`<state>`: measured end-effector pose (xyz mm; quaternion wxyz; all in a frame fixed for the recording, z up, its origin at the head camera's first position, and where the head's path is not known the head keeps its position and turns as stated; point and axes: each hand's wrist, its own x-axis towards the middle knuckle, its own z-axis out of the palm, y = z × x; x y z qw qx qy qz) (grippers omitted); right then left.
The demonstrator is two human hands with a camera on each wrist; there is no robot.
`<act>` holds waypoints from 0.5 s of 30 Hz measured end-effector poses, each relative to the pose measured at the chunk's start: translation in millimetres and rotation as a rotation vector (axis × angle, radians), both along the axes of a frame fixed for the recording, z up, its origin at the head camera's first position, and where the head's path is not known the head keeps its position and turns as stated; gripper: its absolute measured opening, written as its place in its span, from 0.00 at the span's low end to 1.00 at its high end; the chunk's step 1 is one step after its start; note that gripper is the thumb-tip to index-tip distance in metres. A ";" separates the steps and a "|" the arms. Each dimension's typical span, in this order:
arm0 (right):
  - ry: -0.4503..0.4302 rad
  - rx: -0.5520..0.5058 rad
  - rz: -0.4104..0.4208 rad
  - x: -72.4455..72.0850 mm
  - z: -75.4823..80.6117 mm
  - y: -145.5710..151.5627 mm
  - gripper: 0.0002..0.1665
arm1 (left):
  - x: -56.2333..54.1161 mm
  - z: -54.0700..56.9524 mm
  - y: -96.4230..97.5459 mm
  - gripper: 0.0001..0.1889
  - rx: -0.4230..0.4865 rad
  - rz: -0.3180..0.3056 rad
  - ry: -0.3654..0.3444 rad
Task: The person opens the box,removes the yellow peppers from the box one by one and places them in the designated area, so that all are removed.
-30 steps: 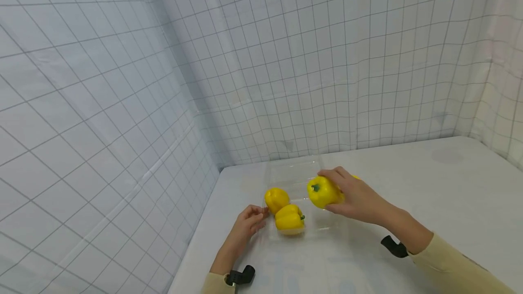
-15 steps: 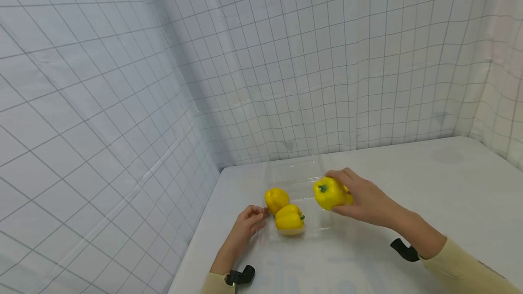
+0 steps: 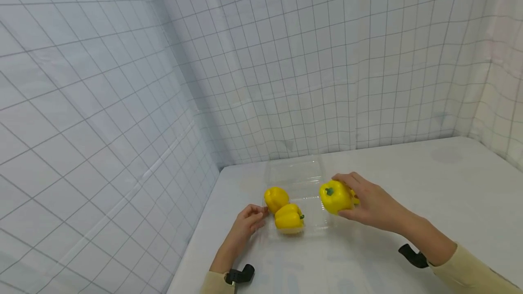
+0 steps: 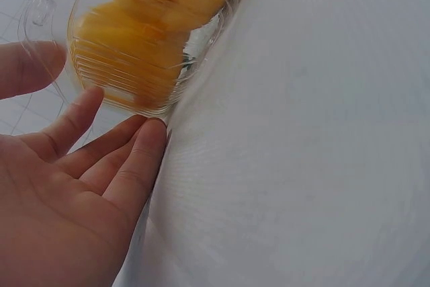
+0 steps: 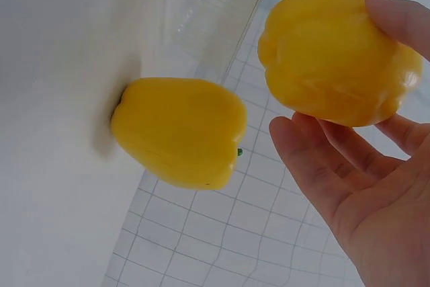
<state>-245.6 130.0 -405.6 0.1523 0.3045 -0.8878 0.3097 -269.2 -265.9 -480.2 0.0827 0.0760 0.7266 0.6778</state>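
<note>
My right hand (image 3: 369,203) holds a yellow bell pepper (image 3: 336,197) raised by the right side of a clear plastic container (image 3: 316,214). Its thumb and fingers span the pepper, whose green stem faces left. Another yellow bell pepper (image 5: 180,132) stands upright on the table beside the container, mostly hidden behind my right hand in the head view. Two more yellow peppers, one at the back (image 3: 276,198) and one in front (image 3: 289,218), sit inside the container's left part. At its left side, my left hand (image 4: 87,193) touches the plastic with loosely extended fingers.
The container's clear lid (image 3: 294,170) stands open at the back. A white table (image 3: 429,185) extends to the right. White grid-patterned sheets (image 3: 306,67) hang behind and to the left. Black wrist cameras (image 3: 239,274) are strapped to both wrists.
My right hand has moved right and slightly toward the front with the held bell pepper, away from the container's middle. The left hand and the two peppers in the container have stayed in place.
</note>
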 end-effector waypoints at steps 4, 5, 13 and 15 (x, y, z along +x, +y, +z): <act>-0.004 0.001 -0.015 1.0 -3.2 3.7 0.47 | -0.2 0.1 0.2 0.18 0.002 0.001 0.000; -0.005 0.001 -0.016 1.3 -4.0 4.9 0.47 | -0.2 0.2 0.2 0.18 0.003 0.002 -0.001; -0.018 -0.005 -0.023 2.9 -11.5 14.6 0.47 | 0.4 -0.1 0.4 0.18 -0.006 0.008 -0.004; -0.026 -0.017 -0.022 3.2 -14.0 16.5 0.47 | 1.0 0.0 0.5 0.18 -0.008 0.009 -0.005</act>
